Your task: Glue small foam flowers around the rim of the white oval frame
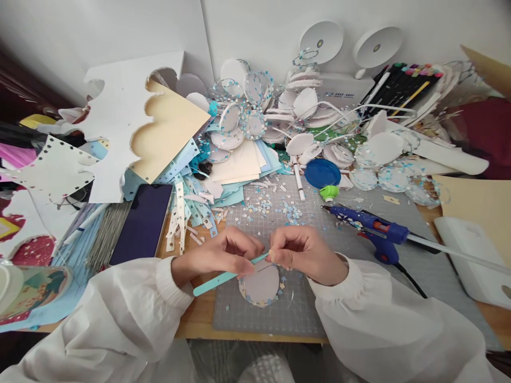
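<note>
My left hand point(231, 254) is closed around slim turquoise tweezers point(215, 283), their rounded end pointing down and left. The tips reach the fingers of my right hand point(301, 252), which is closed in a pinch. Something tiny and pale shows at those fingertips, too small to name. Just under both hands lies a white foam disc point(261, 287), its rim trimmed with small blue, white and yellow paper stars. A thin dark line crosses the upper part of the disc. Loose paper stars point(293, 213) are scattered on the grey cutting mat point(235, 319) beyond my hands.
A blue glue gun point(369, 223) with its cord lies at right. Near it are a blue lid point(322, 173), a green cap point(329, 192) and a white marker point(298, 181). A phone point(141, 223) sits left. Foam discs point(305, 103) and paper sheets point(235, 165) pile up behind.
</note>
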### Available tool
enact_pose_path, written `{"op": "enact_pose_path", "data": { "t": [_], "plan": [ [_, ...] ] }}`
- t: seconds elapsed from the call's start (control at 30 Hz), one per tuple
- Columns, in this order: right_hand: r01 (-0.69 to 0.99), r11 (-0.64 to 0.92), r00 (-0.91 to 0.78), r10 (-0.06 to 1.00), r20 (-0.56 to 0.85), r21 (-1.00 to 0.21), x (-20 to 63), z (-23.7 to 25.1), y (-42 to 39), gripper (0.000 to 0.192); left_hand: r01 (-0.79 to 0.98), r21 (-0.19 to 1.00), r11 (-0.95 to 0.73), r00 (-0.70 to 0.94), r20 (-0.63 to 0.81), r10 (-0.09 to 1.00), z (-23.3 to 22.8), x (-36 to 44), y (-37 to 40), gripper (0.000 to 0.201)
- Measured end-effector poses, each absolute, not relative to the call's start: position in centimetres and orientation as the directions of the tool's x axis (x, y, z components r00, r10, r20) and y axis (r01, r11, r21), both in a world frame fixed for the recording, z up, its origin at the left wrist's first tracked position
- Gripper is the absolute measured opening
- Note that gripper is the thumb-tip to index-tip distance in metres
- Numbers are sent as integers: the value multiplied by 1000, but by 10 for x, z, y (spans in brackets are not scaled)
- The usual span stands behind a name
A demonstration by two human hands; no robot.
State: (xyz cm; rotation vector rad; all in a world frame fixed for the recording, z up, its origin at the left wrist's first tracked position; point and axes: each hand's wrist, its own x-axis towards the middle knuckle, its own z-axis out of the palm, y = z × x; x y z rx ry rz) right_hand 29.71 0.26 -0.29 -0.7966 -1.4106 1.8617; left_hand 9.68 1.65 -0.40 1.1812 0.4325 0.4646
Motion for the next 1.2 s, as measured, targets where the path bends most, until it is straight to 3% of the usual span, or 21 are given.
{"op": "enact_pose_path", "data": {
  "t": [1.2],
  "plan": [
    [-106,-213,-595,796,-109,-971,297,-4,1,32,-134,930,343,852,-69,518,-6,98,17,36]
  ]
}}
